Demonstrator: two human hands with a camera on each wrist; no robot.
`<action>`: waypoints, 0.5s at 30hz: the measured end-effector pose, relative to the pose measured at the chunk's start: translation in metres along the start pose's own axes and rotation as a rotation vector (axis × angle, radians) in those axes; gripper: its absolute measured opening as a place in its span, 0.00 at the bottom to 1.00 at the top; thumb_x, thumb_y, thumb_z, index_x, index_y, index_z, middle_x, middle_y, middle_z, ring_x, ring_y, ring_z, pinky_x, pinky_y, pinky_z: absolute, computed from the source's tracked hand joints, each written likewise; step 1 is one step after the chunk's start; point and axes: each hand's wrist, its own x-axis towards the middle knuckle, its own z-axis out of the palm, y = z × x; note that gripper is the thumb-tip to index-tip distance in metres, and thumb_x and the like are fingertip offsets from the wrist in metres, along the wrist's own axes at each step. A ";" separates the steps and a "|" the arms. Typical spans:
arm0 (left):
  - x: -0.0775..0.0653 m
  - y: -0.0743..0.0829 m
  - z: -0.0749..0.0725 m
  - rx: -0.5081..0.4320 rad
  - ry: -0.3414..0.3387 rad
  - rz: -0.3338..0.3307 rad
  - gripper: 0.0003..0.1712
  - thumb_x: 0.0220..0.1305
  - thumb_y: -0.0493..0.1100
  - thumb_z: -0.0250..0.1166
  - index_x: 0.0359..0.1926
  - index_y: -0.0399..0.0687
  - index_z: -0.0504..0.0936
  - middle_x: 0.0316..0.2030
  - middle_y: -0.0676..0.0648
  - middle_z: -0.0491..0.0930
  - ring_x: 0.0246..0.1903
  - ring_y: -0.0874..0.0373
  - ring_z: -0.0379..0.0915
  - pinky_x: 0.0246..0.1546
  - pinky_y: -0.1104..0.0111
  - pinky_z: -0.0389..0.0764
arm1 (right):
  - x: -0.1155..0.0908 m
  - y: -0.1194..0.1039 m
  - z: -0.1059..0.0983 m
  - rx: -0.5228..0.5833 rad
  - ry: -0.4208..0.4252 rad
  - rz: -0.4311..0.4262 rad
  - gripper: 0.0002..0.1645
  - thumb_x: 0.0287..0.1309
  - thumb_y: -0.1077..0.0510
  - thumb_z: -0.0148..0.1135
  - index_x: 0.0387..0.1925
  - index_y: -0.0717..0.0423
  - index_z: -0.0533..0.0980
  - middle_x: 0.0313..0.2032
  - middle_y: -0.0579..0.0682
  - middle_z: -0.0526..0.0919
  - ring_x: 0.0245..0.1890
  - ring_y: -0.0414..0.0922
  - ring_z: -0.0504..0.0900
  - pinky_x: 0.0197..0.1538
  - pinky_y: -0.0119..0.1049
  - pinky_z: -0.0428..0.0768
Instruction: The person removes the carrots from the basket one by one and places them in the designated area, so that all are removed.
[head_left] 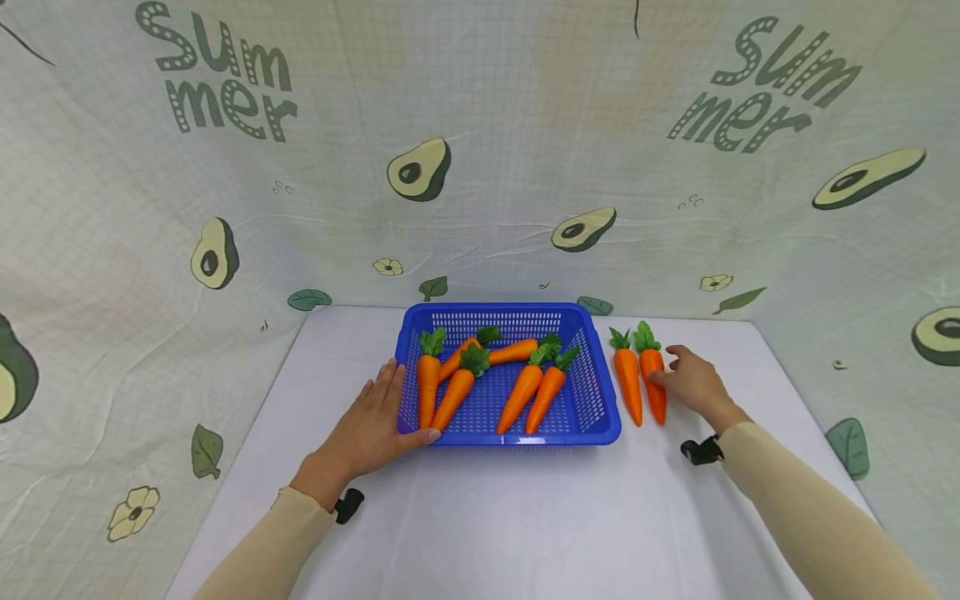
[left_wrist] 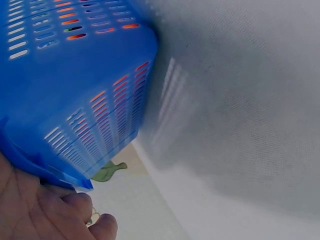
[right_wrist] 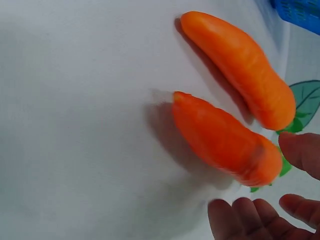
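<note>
My left hand point(head_left: 367, 425) rests against the left side of a blue plastic basket point(head_left: 604, 400), its fingers straight along the rim and its thumb on the front left corner. In the left wrist view, part of this hand point(left_wrist: 45, 210) shows beside the slotted basket wall point(left_wrist: 65, 100). Right of the basket, two orange carrots lie side by side on the table. Over the outer carrot point(head_left: 652, 385) my right hand point(head_left: 693, 385) has its thumb and fingers spread around the leafy end; contact is unclear. The other carrot point(right_wrist: 240, 65) lies nearer the basket.
Several carrots with green tops, one of them a carrot point(head_left: 427, 383) at the left, lie inside the basket. A white cloth point(head_left: 517, 517) covers the table. Behind it hangs a pale curtain point(head_left: 495, 100) printed with avocados, leaves and lettering.
</note>
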 end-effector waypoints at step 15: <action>0.000 0.001 -0.003 0.024 -0.016 0.006 0.73 0.46 0.90 0.40 0.77 0.41 0.37 0.78 0.40 0.35 0.77 0.45 0.34 0.75 0.47 0.46 | -0.015 -0.072 -0.036 -0.033 0.195 -0.177 0.40 0.64 0.45 0.60 0.67 0.67 0.62 0.57 0.70 0.74 0.53 0.65 0.76 0.50 0.59 0.80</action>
